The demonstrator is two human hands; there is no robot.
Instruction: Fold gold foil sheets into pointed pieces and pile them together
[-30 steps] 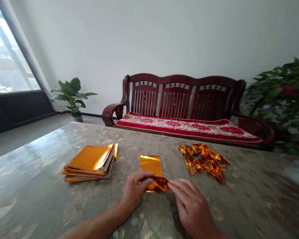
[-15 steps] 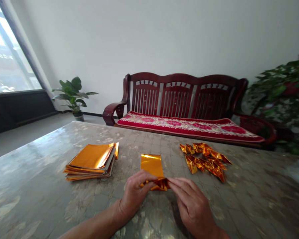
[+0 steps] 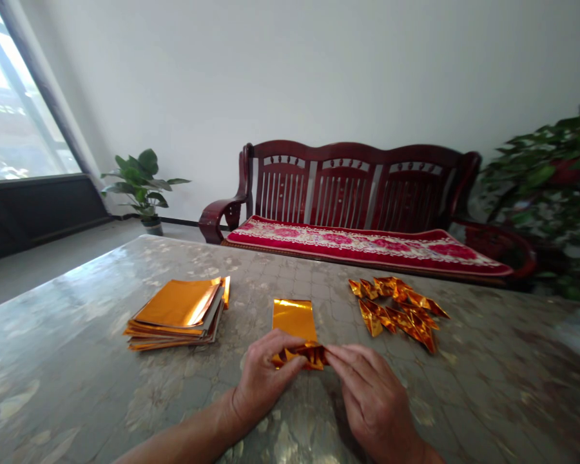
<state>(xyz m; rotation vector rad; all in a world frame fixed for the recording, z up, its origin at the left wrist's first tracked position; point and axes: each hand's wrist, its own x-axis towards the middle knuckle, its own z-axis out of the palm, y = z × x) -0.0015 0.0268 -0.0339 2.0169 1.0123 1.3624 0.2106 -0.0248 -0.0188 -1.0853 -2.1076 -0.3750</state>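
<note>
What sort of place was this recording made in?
Probably a living room or sitting room in a home: a dark wooden bench with a red floral seat cushion stands against the wall, and a potted leafy plant sits near a large window.

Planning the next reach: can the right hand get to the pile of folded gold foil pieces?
Probably yes: only bare tabletop lies between the right hand and the pile, though its fingers pinch the foil sheet.

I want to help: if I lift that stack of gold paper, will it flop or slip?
The stack of gold paper will probably feel light and floppy, since the sheets look thin and their edges fan out. They might slide apart too: their shiny faces look slick, and nothing seems to bind them.
</note>
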